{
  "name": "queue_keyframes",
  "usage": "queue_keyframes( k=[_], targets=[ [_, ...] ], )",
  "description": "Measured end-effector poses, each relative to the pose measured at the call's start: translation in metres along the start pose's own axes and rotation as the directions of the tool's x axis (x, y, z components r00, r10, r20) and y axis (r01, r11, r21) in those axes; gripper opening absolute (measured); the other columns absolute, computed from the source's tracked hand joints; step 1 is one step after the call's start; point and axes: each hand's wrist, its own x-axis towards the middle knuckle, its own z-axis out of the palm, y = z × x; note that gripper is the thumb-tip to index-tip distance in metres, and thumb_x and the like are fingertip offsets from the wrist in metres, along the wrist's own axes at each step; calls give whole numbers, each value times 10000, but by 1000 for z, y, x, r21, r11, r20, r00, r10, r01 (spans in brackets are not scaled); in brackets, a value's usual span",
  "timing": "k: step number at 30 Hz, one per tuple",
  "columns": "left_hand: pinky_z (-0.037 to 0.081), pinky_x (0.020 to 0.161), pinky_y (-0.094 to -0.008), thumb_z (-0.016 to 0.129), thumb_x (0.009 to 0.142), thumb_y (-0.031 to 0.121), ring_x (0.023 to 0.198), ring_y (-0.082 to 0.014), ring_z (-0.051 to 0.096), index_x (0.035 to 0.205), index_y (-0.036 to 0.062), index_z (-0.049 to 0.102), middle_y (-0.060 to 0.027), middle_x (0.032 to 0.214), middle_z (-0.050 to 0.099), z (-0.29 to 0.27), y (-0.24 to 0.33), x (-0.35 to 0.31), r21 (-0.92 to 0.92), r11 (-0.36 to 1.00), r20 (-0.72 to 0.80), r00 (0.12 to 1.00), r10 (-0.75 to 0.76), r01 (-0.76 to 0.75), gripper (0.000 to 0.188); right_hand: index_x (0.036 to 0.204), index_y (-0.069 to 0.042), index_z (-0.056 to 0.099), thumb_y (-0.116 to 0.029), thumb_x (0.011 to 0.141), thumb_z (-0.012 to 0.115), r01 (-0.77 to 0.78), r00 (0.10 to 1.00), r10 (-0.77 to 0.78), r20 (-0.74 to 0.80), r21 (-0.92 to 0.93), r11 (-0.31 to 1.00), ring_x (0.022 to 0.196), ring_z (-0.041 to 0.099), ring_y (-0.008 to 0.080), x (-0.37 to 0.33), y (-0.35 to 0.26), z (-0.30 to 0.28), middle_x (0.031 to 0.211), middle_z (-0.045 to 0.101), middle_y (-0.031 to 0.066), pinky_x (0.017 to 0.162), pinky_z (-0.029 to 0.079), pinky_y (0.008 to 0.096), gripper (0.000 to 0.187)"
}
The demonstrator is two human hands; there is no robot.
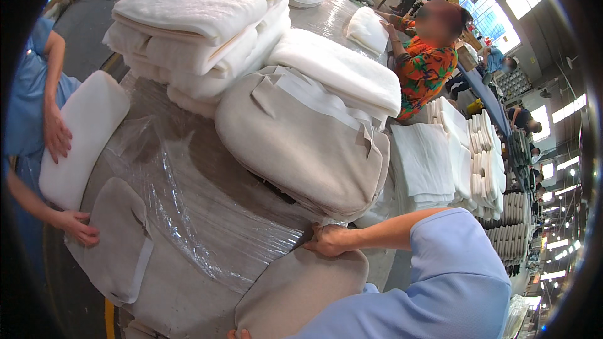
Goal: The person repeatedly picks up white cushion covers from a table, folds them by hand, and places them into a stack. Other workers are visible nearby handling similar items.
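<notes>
A flat beige-grey fabric cushion cover with rounded corners lies in front of me on the table. My right hand is closed on its upper edge, fingers curled under. Of my left hand only fingertips show at the lower rim, curled on the cover's near edge; the rest is out of the picture. Just beyond my right hand rests a pile of similar beige covers, white lining showing along its top. The light blue sleeve of my right arm fills the lower right.
Plastic film covers the table. Tall white padding stacks stand at the far left. At left, a co-worker's hands touch a white foam pad and a grey cover. Another person handles white padding. White sheets are piled at right.
</notes>
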Motion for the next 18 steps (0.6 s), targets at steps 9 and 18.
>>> queue_keyframes(
  k=[9,18],
  targets=[
    [467,1038,-460,615,1004,480,1211,-373,623,1346,-50,559,-265,1306,654,-1,-1,-4,-9,1000,6,1000,-6,7,633,1424,128,463,-545,1039,533,8,1000,-9,-19,-33,999,1200,653,466,0,1,2,1243,667,350,1034,502,500,778],
    [484,1007,-456,593,1018,485,1167,-356,651,1302,-57,584,-253,1264,681,-16,-9,-23,-138,984,22,994,-108,111,613,1292,107,634,-489,1047,526,52,999,-52,7,-105,993,1189,663,443,-3,-6,-5,1250,680,333,1011,507,501,653]
  ],
)
